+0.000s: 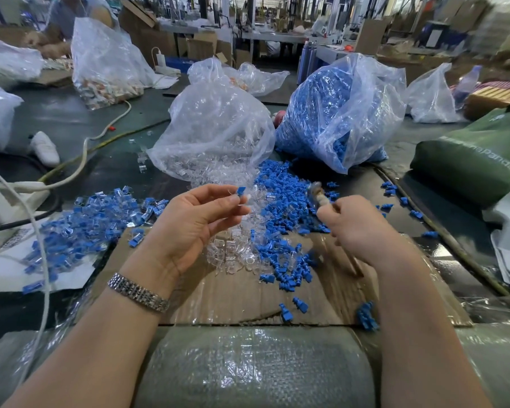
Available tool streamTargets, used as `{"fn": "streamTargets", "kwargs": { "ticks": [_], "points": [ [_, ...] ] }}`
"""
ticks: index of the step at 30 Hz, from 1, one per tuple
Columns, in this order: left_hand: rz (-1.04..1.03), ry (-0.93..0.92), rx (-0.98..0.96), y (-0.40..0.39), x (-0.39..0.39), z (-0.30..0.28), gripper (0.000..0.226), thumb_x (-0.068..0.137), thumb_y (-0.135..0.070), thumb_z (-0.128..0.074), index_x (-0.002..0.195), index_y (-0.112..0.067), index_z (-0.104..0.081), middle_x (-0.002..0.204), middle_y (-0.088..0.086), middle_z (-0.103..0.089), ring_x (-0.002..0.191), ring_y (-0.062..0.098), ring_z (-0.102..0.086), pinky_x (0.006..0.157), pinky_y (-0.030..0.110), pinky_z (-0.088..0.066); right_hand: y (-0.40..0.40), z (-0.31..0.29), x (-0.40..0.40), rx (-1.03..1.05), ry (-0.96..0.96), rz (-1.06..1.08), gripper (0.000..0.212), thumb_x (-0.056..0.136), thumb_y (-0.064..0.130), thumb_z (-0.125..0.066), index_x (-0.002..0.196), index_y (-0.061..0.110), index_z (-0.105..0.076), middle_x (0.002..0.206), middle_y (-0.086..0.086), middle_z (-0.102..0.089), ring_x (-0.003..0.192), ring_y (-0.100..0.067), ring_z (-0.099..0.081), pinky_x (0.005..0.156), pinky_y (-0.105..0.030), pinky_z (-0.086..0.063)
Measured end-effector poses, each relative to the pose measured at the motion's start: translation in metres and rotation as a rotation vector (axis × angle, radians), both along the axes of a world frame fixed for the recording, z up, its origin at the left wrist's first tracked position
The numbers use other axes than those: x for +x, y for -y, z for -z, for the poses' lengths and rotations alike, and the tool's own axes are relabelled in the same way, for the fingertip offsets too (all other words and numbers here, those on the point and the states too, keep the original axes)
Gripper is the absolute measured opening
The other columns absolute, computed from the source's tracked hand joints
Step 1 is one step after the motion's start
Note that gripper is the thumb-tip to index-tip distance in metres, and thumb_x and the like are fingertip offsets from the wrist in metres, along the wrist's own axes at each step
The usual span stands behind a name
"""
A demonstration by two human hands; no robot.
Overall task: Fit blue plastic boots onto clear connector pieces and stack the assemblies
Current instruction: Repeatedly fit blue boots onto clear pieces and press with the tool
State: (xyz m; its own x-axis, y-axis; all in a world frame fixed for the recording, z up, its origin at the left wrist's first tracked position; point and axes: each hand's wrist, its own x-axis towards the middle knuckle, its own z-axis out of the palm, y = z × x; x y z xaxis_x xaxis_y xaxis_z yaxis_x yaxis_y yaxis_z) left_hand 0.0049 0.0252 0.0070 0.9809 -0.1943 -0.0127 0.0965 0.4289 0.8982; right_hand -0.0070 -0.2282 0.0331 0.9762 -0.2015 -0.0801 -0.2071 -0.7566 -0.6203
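- Head view: at a cluttered factory table [71, 119], your left hand [195, 222] is raised palm-up, thumb and fingertips pinching a blue boot [241, 190] above the loose clear connector pieces [233, 254].
- Your right hand [357, 225] is curled round a blurred stick-like object [317, 195]; whether it is a stack of assemblies or a tool cannot be told.
- Supply sits close: loose blue boots [283, 184] spill across the cardboard sheet [321, 290] from the bag of blue boots [336, 113], beside the bag of clear pieces [215, 134].
- Finished assemblies [89, 225] lie heaped to your left.
- By the look of it, the fitting step is in hand. Next, you likely need a clear piece lined up squarely with the boot's open end, then pressed home.
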Motion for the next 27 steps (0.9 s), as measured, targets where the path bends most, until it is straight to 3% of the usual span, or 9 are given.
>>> {"fn": "streamTargets", "kwargs": {
  "ticks": [4,7,10,15,19,25,27],
  "points": [
    [-0.001,-0.001,-0.040,0.000,0.001,-0.001,0.016,0.077,-0.004,-0.075,0.088,-0.013,-0.082,0.107,0.018,-0.076,0.099,0.028,-0.075,0.075,0.027,-0.060,-0.007,-0.017,-0.014,0.298,0.009,-0.180,0.025,0.095,0.032,-0.070,0.095,0.007,-0.074,0.076,-0.007,-0.064,0.067,-0.020,-0.063,0.076,-0.042,-0.059],
    [0.000,0.023,-0.059,0.002,0.002,0.001,0.017,0.076,-0.006,-0.076,0.089,-0.015,-0.083,0.108,0.015,-0.076,0.105,0.027,-0.074,0.081,0.029,-0.060,-0.020,-0.017,-0.020,0.490,-0.160,-0.367,0.034,0.100,0.024,-0.062,0.112,-0.007,-0.066,0.083,-0.010,-0.064,0.075,-0.020,-0.066,0.078,-0.036,-0.062],
    [0.002,0.053,-0.042,0.005,0.003,0.002,0.019,0.073,-0.008,-0.078,0.090,-0.015,-0.082,0.109,0.014,-0.076,0.106,0.025,-0.073,0.084,0.029,-0.059,-0.033,-0.014,-0.021,0.444,-0.189,-0.449,0.038,0.102,0.023,-0.059,0.113,-0.014,-0.061,0.087,-0.012,-0.065,0.081,-0.023,-0.065,0.077,-0.032,-0.059],
    [0.003,0.109,0.017,0.009,0.004,0.002,0.016,0.073,-0.011,-0.078,0.087,-0.017,-0.082,0.100,0.006,-0.077,0.095,0.017,-0.073,0.079,0.025,-0.059,-0.041,-0.014,-0.022,0.391,-0.182,-0.535,0.036,0.103,0.026,-0.059,0.095,-0.009,-0.061,0.084,-0.011,-0.067,0.083,-0.025,-0.065,0.086,-0.046,-0.059],
    [-0.047,0.205,0.155,0.013,0.001,0.004,0.019,0.071,-0.018,-0.080,0.091,-0.018,-0.080,0.101,0.009,-0.078,0.095,0.019,-0.071,0.082,0.025,-0.057,-0.043,-0.012,-0.022,0.385,-0.180,-0.538,0.026,0.103,0.027,-0.059,0.094,0.002,-0.064,0.083,-0.008,-0.068,0.079,-0.020,-0.067,0.082,-0.041,-0.060],
    [-0.145,0.295,0.291,0.016,-0.001,0.005,0.016,0.075,-0.017,-0.079,0.091,-0.017,-0.079,0.099,0.008,-0.079,0.092,0.016,-0.072,0.081,0.025,-0.056,-0.044,-0.012,-0.022,0.343,-0.199,-0.510,0.035,0.106,0.032,-0.052,0.100,0.000,-0.064,0.074,-0.006,-0.073,0.071,-0.021,-0.073,0.064,-0.028,-0.055],
    [-0.165,0.296,0.307,0.018,-0.002,0.005,0.017,0.075,-0.019,-0.079,0.092,-0.018,-0.079,0.097,0.006,-0.079,0.089,0.014,-0.071,0.082,0.025,-0.058,-0.048,-0.012,-0.023,0.321,-0.167,-0.477,0.039,0.105,0.038,-0.053,0.094,0.003,-0.066,0.072,-0.007,-0.071,0.066,-0.024,-0.072,0.066,-0.037,-0.058]
  ]
}}
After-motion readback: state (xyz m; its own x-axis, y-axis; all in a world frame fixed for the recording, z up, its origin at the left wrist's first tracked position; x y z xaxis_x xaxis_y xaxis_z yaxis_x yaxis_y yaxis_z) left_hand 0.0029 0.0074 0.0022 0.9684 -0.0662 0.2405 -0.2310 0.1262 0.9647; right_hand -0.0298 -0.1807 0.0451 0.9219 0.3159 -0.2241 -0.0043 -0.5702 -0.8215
